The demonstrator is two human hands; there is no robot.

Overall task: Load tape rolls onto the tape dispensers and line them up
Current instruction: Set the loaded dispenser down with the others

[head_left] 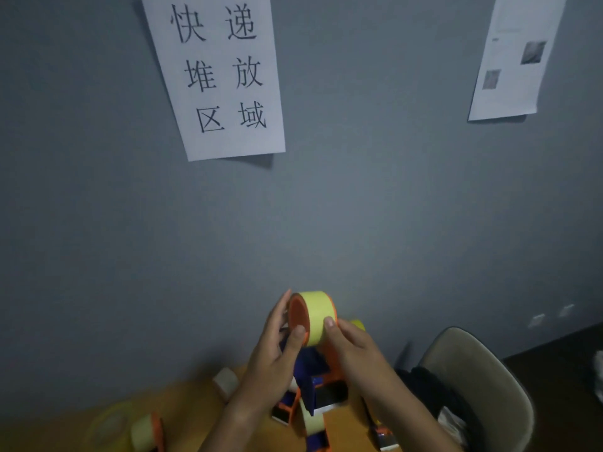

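Yellow tape roll (pixel 314 318) clamped between left hand (pixel 277 350) fingers and right hand (pixel 354 345) fingers

A white paper sheet (pixel 215 76) taped on the grey wall (pixel 375 197) reads 快递 – 堆放 – 区域; the second sheet (pixel 512 57) — print too small to read.

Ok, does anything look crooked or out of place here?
Yes: the wall sign with large characters hangs tilted, its bottom swung right. Otherwise nothing stands out; both hands, left hand and right hand, hold the yellow tape roll above the table.
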